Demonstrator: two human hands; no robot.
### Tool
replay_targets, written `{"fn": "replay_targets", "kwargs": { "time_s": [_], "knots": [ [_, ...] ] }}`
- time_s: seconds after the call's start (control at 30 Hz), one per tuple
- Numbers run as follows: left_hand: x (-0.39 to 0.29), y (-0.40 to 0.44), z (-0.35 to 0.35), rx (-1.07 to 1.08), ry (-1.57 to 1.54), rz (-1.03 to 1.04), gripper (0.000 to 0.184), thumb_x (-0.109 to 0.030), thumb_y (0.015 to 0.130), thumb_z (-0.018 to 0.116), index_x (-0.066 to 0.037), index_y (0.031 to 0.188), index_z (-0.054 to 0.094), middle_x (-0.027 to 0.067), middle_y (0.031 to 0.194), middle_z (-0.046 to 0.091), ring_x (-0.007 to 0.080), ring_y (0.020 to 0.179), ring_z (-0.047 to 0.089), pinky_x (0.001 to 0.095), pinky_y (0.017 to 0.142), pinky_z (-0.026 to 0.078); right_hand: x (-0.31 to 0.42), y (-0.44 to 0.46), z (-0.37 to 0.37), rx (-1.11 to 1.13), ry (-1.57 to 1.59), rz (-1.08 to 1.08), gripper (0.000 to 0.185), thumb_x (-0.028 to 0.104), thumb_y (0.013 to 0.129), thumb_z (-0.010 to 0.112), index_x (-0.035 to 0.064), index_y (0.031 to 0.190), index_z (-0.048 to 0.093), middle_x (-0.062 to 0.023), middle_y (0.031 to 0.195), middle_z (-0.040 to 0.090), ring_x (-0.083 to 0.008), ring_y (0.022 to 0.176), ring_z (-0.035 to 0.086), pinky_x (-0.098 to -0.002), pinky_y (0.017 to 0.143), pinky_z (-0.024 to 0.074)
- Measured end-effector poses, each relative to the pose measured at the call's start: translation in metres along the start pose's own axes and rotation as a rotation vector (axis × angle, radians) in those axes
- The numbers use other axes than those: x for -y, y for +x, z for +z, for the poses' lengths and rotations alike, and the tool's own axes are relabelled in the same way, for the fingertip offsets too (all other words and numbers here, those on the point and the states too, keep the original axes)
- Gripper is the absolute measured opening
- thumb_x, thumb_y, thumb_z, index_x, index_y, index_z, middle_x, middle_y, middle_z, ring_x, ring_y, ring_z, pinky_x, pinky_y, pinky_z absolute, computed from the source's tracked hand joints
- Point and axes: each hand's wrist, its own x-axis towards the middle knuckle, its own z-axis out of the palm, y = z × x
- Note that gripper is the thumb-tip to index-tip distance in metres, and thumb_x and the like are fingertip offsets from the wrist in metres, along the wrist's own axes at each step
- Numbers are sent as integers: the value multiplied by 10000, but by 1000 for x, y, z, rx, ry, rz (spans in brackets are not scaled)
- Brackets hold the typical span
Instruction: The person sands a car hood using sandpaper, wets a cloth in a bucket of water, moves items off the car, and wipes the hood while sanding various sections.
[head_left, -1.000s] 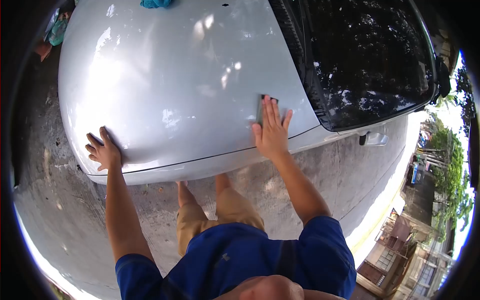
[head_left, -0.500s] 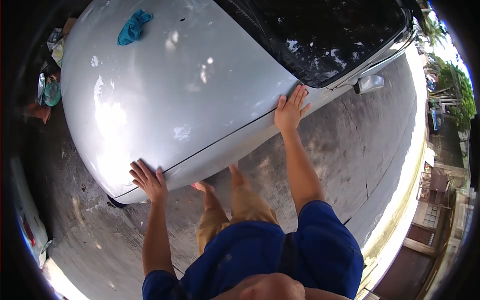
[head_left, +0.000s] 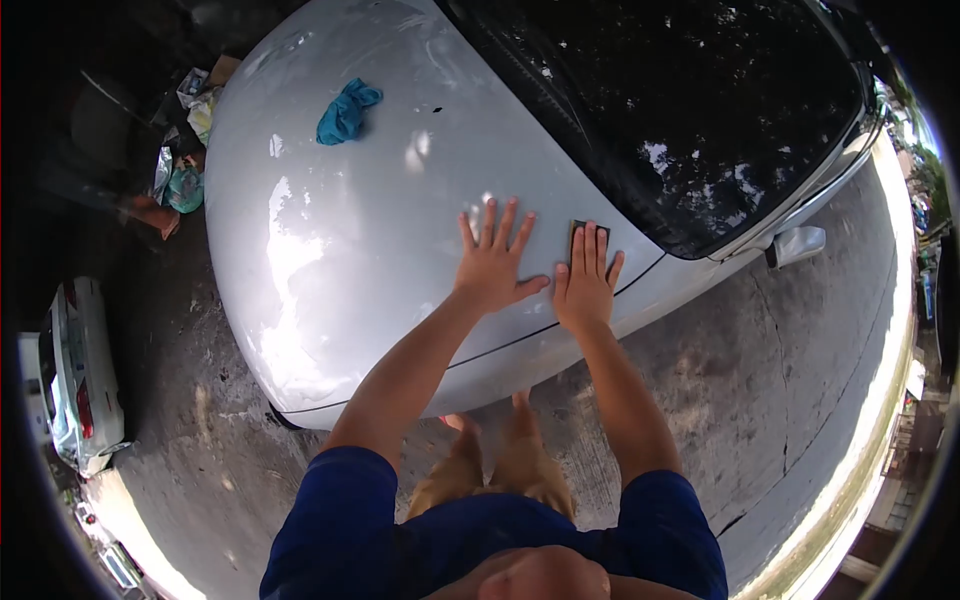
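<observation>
A silver car hood [head_left: 330, 220] spreads out in front of me. My left hand [head_left: 492, 262] lies flat on it with fingers spread, nothing under it that shows. To its right, my right hand [head_left: 588, 285] presses a small dark pad [head_left: 577, 232] against the hood near the windshield corner; the pad's edge shows beside and beyond the fingertips. A crumpled blue cloth [head_left: 345, 112] rests on the hood farther off.
The dark windshield [head_left: 720, 110] is at the upper right, with a side mirror [head_left: 798, 246] below it. Bags [head_left: 186, 188] and a person's foot [head_left: 168, 222] are at the left. Another car [head_left: 85, 385] stands behind at the far left, on the concrete ground [head_left: 720, 400].
My left hand has moved from the hood's front edge to the right, beside my right hand. The right hand has shifted from the seam onto the hood. The view has turned.
</observation>
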Motion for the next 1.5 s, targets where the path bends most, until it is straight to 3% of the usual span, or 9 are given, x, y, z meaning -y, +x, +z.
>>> {"fn": "replay_targets", "kwargs": {
  "time_s": [0.1,0.27,0.4,0.53,0.67,1.03,1.33,1.4,1.5],
  "knots": [
    [66,45,2,-45,-184,157,908,-748,1009,450,-192,1702,258,226,1767,119,483,1626,77,773,1230,64,-6,0,9,-26,-2,-17,689,369,1102,332,49,1701,218,-94,1800,137,-287,1664,86,-600,1309,2],
    [274,90,-22,-268,164,-723,908,-752,1004,470,-267,1720,193,217,1786,-1,527,1618,23,821,1179,115,-6,-1,8,-17,16,-24,686,374,1100,323,42,1695,237,-106,1794,164,-309,1663,97,-607,1306,-13],
    [333,117,-48,-273,-330,-956,999,-829,866,632,-285,1663,373,199,1657,374,471,1513,353,730,1164,293,-6,1,7,22,-30,-22,681,371,1105,315,14,1682,258,-133,1786,182,-335,1658,114,-617,1302,-13],
    [289,171,-37,-523,-222,-716,789,-739,712,852,-75,1126,752,139,1455,568,399,1376,507,468,1127,459,-5,2,4,-25,-19,-59,669,346,1111,312,-23,1667,268,-164,1774,210,-354,1651,148,-626,1295,16],
    [205,217,-31,-537,-304,-454,424,-366,852,802,-100,1170,717,69,1418,643,311,1313,566,474,1056,447,-4,2,5,-48,-74,-79,670,342,1113,318,-27,1669,259,-170,1769,225,-363,1648,159,-629,1292,30],
    [43,59,24,-471,-345,110,471,-434,695,890,-248,1106,757,9,1131,632,238,1093,605,474,926,485,-4,1,6,-93,-50,-92,637,344,1131,297,15,1675,289,-161,1764,250,-350,1643,192,-601,1293,64],
    [315,-47,-1,-632,-234,-855,391,-396,837,797,-109,1089,710,107,1059,704,344,1039,682,474,867,561,-3,2,17,-106,-99,-47,656,410,1157,235,48,1703,210,-128,1787,184,-336,1656,132,-612,1290,86],
    [327,-116,7,-655,-163,-1054,551,-518,905,758,-151,1310,686,155,1308,637,365,1284,566,584,1082,428,23,-3,39,-130,-57,78,677,413,1151,260,35,1706,176,-126,1793,156,-337,1659,104,-614,1294,78],
    [327,-212,34,-553,-141,-1542,948,-751,840,718,-151,1546,518,240,1603,402,444,1527,307,789,1190,163,135,-26,25,249,-60,-578,720,422,1108,374,36,1697,221,-127,1792,157,-325,1653,144,-605,1305,75]
  ]
}}
